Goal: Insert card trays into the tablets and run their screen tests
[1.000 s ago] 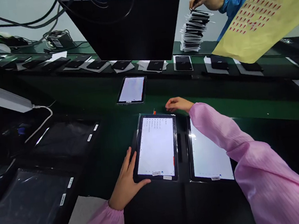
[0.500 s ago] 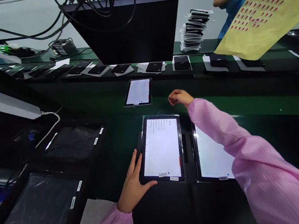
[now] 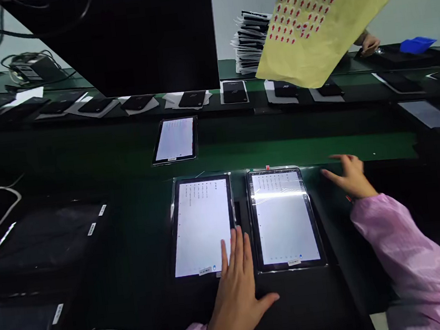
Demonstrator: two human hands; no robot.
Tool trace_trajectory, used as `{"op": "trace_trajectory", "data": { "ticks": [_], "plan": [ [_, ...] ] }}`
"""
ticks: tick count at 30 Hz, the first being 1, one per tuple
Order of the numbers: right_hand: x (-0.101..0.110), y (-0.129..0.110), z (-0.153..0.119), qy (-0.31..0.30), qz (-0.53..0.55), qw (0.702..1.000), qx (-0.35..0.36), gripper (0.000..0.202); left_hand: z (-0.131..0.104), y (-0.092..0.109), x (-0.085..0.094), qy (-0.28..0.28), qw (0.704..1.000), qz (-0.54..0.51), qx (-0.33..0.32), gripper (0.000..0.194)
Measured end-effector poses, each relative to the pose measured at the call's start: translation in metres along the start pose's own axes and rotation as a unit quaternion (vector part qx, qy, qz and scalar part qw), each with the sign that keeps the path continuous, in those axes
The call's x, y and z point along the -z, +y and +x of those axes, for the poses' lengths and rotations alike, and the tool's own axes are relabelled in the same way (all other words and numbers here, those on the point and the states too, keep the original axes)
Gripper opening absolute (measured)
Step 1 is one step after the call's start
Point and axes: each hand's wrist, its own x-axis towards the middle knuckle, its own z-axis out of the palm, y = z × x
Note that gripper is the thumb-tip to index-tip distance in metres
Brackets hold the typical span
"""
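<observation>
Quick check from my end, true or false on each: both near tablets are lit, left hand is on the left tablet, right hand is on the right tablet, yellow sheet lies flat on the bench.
1. Both near tablets are lit. True: the left tablet and right tablet show white screens.
2. The left hand rests on the left tablet. True, at its lower right corner.
3. The right hand is on the right tablet. False: it is on the dark surface beside it.
4. The yellow sheet lies flat. False: it hangs in the air.

Left hand slid between 2 tablets; right hand moved right.
</observation>
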Motion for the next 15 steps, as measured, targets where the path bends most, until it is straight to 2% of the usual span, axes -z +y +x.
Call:
{"op": "trace_trajectory", "data": {
  "ticks": [1,3,5,7,10,15],
  "plan": [
    [-0.008,-0.016,0.009,-0.034,0.014,0.998,0.046,0.042,0.005,0.007,-0.009,-0.005,1.0,0.0,-0.002,0.137],
    [-0.026,-0.048,0.027,-0.141,0.043,0.981,0.125,0.04,0.013,0.014,-0.023,0.0,1.0,0.005,0.006,0.139],
    [-0.044,-0.074,0.043,-0.249,0.065,0.951,0.17,0.042,0.018,0.015,-0.032,0.006,1.0,0.001,0.026,0.138],
    [-0.057,-0.088,0.055,-0.326,0.086,0.922,0.188,0.046,0.02,0.013,-0.035,-0.002,0.999,-0.017,0.047,0.137],
    [-0.069,-0.093,0.066,-0.39,0.121,0.892,0.193,0.049,0.02,0.012,-0.035,-0.028,0.995,-0.06,0.08,0.139],
    [-0.074,-0.088,0.072,-0.432,0.161,0.87,0.176,0.05,0.02,0.011,-0.035,-0.031,0.987,-0.11,0.115,0.137]
  ]
}}
